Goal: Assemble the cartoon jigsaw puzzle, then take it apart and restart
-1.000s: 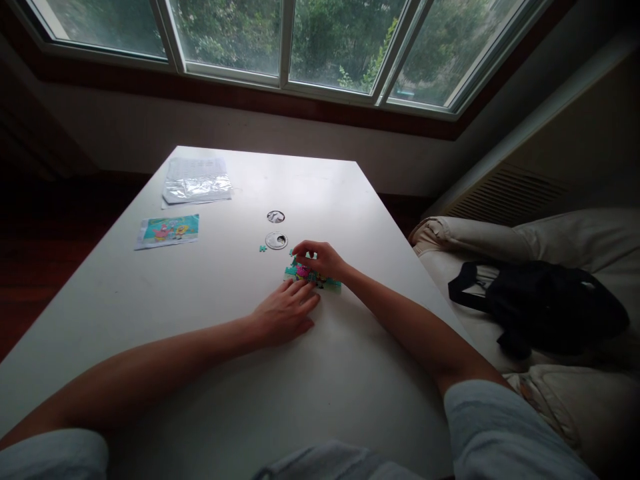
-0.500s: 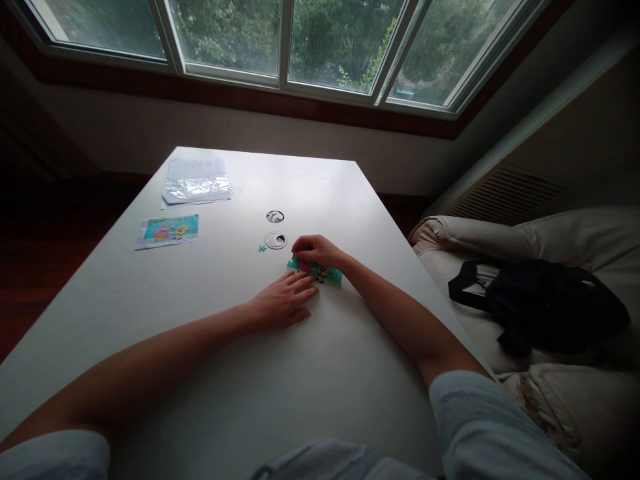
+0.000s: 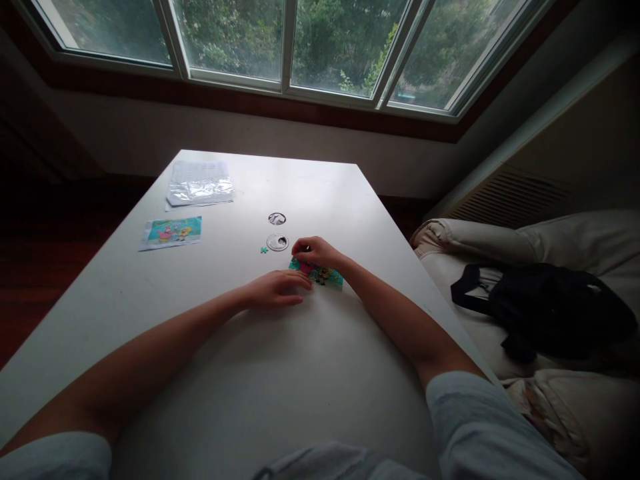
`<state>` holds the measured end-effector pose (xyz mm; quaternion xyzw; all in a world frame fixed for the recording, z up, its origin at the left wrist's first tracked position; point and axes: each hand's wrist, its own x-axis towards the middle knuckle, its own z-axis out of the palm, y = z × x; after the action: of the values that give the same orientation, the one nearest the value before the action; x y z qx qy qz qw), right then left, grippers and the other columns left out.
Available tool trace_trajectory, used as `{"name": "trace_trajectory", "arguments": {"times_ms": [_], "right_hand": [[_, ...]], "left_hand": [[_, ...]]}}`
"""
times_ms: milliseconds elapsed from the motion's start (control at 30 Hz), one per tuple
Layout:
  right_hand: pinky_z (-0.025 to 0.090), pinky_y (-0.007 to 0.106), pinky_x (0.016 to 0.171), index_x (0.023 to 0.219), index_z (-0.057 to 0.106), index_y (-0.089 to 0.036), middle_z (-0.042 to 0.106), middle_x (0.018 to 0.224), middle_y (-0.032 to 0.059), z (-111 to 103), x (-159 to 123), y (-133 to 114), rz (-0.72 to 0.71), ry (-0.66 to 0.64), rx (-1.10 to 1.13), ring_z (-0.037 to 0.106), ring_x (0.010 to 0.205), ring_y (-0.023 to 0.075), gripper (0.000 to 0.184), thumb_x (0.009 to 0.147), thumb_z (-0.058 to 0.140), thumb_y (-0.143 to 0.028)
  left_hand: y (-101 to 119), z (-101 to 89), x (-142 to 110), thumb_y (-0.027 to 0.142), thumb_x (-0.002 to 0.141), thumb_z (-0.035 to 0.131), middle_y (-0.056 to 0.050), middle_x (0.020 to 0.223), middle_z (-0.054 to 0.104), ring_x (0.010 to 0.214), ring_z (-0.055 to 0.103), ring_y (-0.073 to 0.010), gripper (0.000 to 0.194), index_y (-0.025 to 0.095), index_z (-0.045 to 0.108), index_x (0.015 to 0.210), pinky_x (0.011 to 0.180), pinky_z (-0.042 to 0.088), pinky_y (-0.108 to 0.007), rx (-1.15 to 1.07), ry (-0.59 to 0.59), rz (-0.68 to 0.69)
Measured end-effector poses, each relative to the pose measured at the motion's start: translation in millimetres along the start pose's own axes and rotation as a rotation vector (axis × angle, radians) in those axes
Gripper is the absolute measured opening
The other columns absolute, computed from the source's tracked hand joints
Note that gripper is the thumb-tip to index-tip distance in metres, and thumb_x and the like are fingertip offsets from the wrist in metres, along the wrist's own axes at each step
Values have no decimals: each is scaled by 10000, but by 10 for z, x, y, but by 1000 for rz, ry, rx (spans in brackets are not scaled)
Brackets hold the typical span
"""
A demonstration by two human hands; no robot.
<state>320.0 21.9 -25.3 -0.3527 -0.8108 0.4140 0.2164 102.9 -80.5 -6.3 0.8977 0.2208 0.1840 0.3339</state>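
Observation:
A small, colourful jigsaw puzzle, mostly teal with pink and yellow figures, lies on the white table, partly covered by my hands. My right hand is over its upper left part, fingers bent and closed together at the edge; whatever is between the fingertips is hidden. From the left, my left hand reaches the puzzle's lower left edge with fingers stretched out, holding nothing. One loose teal jigsaw piece lies left of the puzzle, beside a round black-and-white disc.
A second round disc lies farther back. At the left is a printed picture sheet with similar figures; behind it are papers with a clear plastic sleeve. A black bag rests on the pale sofa at the right.
My left hand has drawn back slightly off the puzzle and turned more onto its side, uncovering part of the lower edge. My right hand stays at the upper left part. The view has shifted slightly.

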Motion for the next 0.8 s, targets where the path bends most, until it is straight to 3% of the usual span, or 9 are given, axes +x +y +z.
{"name": "trace_trajectory", "arguments": {"times_ms": [300, 500, 633, 800], "right_hand": [[436, 280, 780, 884, 773, -194, 631, 874, 33, -16, 84, -16, -116, -2, -294, 560, 821, 156, 104, 814, 698, -201], [449, 276, 740, 1023, 745, -190, 661, 844, 13, -46, 26, 72, -85, 55, -122, 562, 764, 146, 204, 872, 633, -271], [464, 270, 722, 1042, 734, -183, 713, 895, 17, -180, -48, 104, -34, 67, -63, 586, 755, 140, 233, 887, 599, -292], [479, 299, 745, 979, 749, -192, 709, 950, 56, -265, -214, 84, -99, 123, -243, 608, 829, 172, 175, 891, 611, -255]], "left_hand": [[-50, 19, -18, 368, 995, 517, -77, 1260, 710, 1175, 661, -223, 313, 232, 698, 1212, 1055, 507, -356, -11, 72, 43], [-200, -47, -45, 255, 988, 495, -61, 1145, 739, 1120, 655, -203, 254, 241, 736, 1066, 1034, 510, -365, 233, 251, -5], [-264, -57, -55, 232, 970, 520, -58, 1221, 715, 1193, 607, -226, 256, 244, 720, 1130, 1091, 475, -423, 383, 255, -57], [-316, -11, -50, 223, 955, 544, -75, 1334, 666, 1286, 545, -255, 353, 225, 651, 1291, 1128, 451, -476, 474, 268, -95]]}}
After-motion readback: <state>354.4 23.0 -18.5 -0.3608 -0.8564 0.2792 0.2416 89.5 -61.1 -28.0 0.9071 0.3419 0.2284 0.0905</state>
